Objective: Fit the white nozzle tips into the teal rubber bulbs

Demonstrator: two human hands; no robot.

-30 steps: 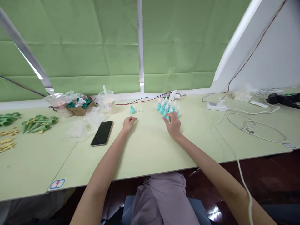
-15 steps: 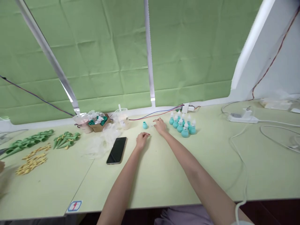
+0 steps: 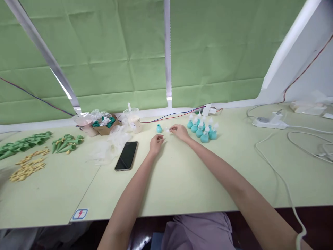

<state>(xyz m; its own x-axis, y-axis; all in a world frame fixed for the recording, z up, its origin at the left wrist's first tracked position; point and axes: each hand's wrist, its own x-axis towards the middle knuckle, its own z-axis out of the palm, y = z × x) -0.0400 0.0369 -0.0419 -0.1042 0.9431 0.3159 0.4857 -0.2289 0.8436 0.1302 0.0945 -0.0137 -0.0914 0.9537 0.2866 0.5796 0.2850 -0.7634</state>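
Close to the middle of the table, my right hand (image 3: 180, 132) has thumb and fingers pinched at a small whitish, see-through piece (image 3: 168, 130); its exact shape is too small to make out. My left hand (image 3: 156, 143) rests just nearer and to the left, fingers loosely curled, with a small gap at the tips and nothing visible in them. A single turquoise bulb-shaped pot (image 3: 159, 128) without a tip stands upright beyond both hands. Right of my right hand, several turquoise pots with white pointed tips (image 3: 204, 138) stand upright in a close group.
A black phone (image 3: 126, 156) lies left of my left arm, beside a crumpled plastic bag (image 3: 105, 149). Behind stand a drink cup (image 3: 134, 121) and a cardboard box (image 3: 105, 130). Green cones (image 3: 68, 143) and yellow pieces (image 3: 28, 169) lie left; a power strip (image 3: 270, 122) and cables are right.
The camera view has shifted, moving the table up in the picture. My right hand's fingers have closed further around the whitish piece. My left hand stays near the same spot, fingertips slightly more apart.
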